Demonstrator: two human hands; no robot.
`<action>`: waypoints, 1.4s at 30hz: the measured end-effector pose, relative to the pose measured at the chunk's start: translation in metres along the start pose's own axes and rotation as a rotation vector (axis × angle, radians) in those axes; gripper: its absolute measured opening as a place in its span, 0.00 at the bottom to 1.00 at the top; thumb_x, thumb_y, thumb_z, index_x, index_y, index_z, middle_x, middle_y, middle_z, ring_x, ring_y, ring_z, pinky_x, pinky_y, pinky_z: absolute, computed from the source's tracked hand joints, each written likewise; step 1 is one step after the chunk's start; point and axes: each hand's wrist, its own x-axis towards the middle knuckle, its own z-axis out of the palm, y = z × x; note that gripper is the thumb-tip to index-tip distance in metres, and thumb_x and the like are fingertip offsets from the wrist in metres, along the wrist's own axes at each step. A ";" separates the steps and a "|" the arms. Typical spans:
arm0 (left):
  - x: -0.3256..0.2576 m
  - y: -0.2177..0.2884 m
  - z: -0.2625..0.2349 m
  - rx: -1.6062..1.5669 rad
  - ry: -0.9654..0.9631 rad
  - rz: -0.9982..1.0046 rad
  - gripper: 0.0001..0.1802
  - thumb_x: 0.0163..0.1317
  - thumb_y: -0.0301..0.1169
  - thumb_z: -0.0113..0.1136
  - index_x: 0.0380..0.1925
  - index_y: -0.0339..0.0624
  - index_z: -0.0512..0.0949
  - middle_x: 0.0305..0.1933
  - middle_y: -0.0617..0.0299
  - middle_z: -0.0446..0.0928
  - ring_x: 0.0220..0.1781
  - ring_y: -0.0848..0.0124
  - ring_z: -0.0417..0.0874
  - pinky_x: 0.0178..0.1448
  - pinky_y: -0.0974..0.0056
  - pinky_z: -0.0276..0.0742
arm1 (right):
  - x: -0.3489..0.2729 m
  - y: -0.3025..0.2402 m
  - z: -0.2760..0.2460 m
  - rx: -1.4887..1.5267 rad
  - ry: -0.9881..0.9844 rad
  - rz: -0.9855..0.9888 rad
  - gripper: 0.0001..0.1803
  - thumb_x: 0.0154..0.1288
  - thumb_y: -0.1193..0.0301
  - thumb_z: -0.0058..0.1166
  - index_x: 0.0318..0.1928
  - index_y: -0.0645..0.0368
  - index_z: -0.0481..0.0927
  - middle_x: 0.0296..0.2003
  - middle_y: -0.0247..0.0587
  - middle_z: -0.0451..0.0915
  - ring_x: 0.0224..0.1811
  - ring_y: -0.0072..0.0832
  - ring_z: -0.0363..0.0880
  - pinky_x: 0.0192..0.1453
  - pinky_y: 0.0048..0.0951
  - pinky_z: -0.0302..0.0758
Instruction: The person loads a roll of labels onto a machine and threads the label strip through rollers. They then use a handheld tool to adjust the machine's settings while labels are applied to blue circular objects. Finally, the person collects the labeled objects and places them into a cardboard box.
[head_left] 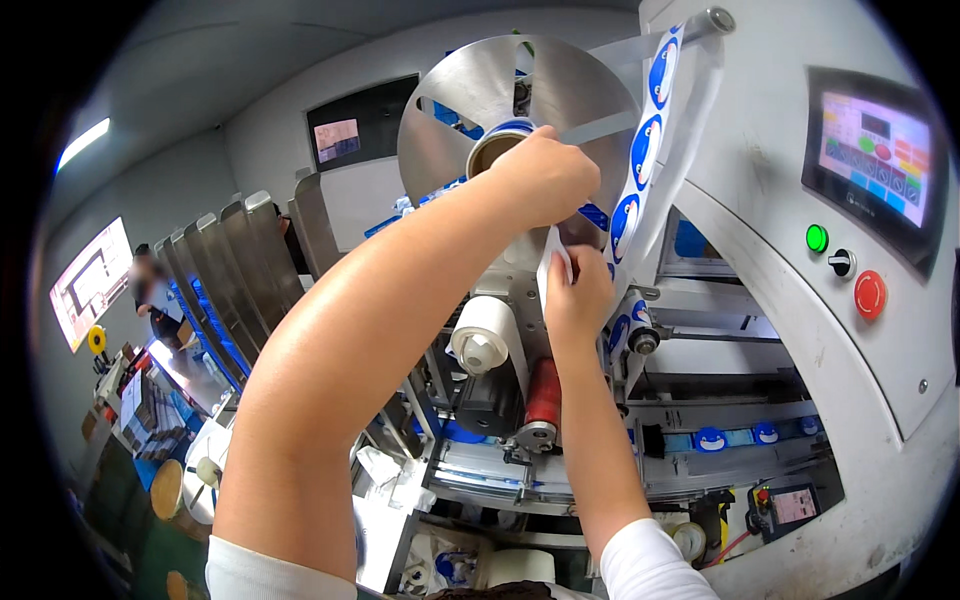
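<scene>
Both my arms reach up to a large metal reel disc (590, 100) with a cardboard core (490, 150) at its middle. My left hand (555, 180) is beside the core, fingers curled in and mostly hidden, so what they grip cannot be made out. Just below it, my right hand (580, 300) pinches a white strip (552, 265) between thumb and fingers. A web of film with round blue penguin-like prints (645, 150) runs down right of my hands from a top roller (718, 20). It continues behind my right hand to a lower roller (645, 341).
On the machine's right side are a touchscreen (872, 155), a green button (817, 238), a black switch (842, 263) and a red stop button (870, 295). Below are a white roller (480, 335), a red roller (543, 395) and a conveyor with blue pieces (710, 440). A person (160, 300) stands far left.
</scene>
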 end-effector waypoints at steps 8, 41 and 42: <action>-0.021 -0.004 -0.002 -0.387 0.775 0.064 0.16 0.61 0.41 0.54 0.42 0.44 0.78 0.35 0.55 0.78 0.38 0.60 0.79 0.50 0.55 0.70 | 0.042 -0.028 -0.008 0.285 -0.117 0.038 0.33 0.53 0.58 0.61 0.53 0.65 0.66 0.45 0.50 0.70 0.45 0.42 0.69 0.47 0.38 0.67; -0.732 0.171 0.141 -2.384 0.553 -2.056 0.39 0.61 0.58 0.45 0.61 0.40 0.61 0.60 0.52 0.67 0.60 0.58 0.70 0.61 0.53 0.67 | -0.413 -0.286 -0.017 0.805 -0.947 1.448 0.33 0.64 0.64 0.50 0.66 0.61 0.54 0.58 0.44 0.66 0.59 0.29 0.65 0.63 0.29 0.62; -0.733 0.172 0.146 -2.319 0.519 -2.076 0.36 0.61 0.53 0.47 0.60 0.37 0.62 0.59 0.51 0.69 0.59 0.57 0.72 0.61 0.53 0.68 | -0.412 -0.290 -0.018 0.788 -0.913 1.473 0.34 0.63 0.67 0.52 0.66 0.60 0.54 0.57 0.45 0.68 0.57 0.29 0.67 0.61 0.28 0.64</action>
